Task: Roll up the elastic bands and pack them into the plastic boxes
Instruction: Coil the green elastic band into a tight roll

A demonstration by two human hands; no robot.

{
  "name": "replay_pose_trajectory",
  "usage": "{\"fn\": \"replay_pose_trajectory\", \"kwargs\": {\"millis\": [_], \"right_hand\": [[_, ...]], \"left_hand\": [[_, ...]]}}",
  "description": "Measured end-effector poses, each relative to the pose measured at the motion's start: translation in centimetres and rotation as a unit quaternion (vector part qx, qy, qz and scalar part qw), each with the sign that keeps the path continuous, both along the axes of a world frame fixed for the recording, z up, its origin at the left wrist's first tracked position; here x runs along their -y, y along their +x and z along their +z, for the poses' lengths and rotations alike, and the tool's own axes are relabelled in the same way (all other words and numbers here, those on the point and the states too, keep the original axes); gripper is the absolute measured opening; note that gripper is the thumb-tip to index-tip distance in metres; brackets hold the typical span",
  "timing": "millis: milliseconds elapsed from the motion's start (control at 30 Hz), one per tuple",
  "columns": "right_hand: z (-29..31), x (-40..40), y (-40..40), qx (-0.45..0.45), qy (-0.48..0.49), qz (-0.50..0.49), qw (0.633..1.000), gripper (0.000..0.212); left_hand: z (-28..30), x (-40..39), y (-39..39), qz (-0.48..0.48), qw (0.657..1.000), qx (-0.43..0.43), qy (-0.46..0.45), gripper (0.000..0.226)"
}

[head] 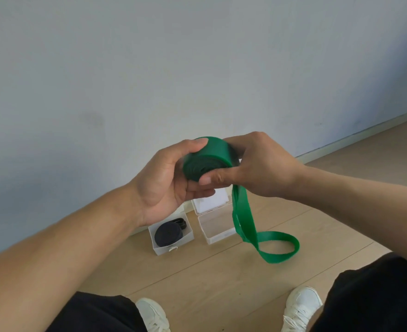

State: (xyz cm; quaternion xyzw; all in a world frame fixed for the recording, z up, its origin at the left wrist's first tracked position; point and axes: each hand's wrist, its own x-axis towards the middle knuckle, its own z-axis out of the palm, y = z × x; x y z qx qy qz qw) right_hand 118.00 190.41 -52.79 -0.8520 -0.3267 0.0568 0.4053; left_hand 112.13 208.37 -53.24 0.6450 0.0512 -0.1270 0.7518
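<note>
A green elastic band (218, 152) is partly wound into a thick roll held in the air in front of me. My left hand (166, 180) grips the roll from the left, thumb on top. My right hand (257, 166) holds it from the right, its thumb pressing the roll's spiral face. The loose end of the band hangs down to the floor and ends in a loop (277, 250). Below the hands, an open clear plastic box (160, 250) holds a rolled black band (168, 234). Beside it on the right stands a second open clear plastic box (218, 228), with nothing visible inside.
The boxes sit on a light wooden floor (197, 279) close to a pale wall (125, 80) with a baseboard. My knees in black trousers and my two white shoes (301, 307) are at the bottom of the view.
</note>
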Motion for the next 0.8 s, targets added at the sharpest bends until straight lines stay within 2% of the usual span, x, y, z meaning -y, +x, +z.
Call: {"fn": "replay_pose_trajectory", "kwargs": {"millis": [67,133,200,233,267,333,400,467,533,600,667,800], "right_hand": [[0.0,0.0,0.0,0.024,-0.058,-0.03,0.998,0.042],[-0.2,-0.2,-0.1,0.064,-0.137,-0.051,0.987,0.04],[-0.5,-0.4,-0.3,0.114,-0.203,-0.05,0.971,0.042],[-0.7,-0.5,-0.5,0.136,-0.219,-0.046,0.965,0.047],[-0.8,-0.6,-0.6,0.153,-0.221,-0.045,0.962,0.049],[-0.7,-0.6,-0.7,0.165,-0.188,-0.048,0.967,0.041],[-0.5,-0.4,-0.7,0.11,-0.101,-0.038,0.988,0.031],[-0.1,-0.1,-0.9,0.03,0.008,0.0,1.0,0.044],[0.0,0.2,-0.9,0.026,0.07,0.027,0.997,0.062],[-0.2,0.2,-0.9,0.035,0.104,0.032,0.993,0.066],[-0.4,0.1,-1.0,0.066,0.109,0.02,0.992,0.056],[-0.5,-0.1,-1.2,0.09,0.036,-0.002,0.995,0.033]], "left_hand": [[0.0,0.0,-0.1,-0.025,0.999,-0.037,0.029,0.049],[-0.4,0.2,0.0,-0.031,0.992,-0.056,0.111,0.057],[-1.0,0.8,0.1,-0.009,0.981,-0.052,0.189,0.096],[-1.3,1.0,0.2,0.006,0.979,-0.046,0.198,0.114],[-1.5,1.1,0.3,0.022,0.98,-0.039,0.192,0.121],[-1.6,0.8,0.8,0.042,0.986,-0.023,0.16,0.108],[-1.1,0.6,0.9,0.04,0.991,-0.009,0.128,0.071],[-0.7,0.6,0.7,0.013,0.997,-0.002,0.074,0.044],[-0.4,0.5,0.5,-0.013,1.0,0.006,0.023,0.043],[-0.4,0.4,0.4,-0.024,1.0,0.017,-0.01,0.052],[-0.5,0.5,0.4,-0.028,0.999,0.016,-0.03,0.054],[-0.7,0.9,0.2,-0.051,0.998,-0.021,-0.02,0.033]]}}
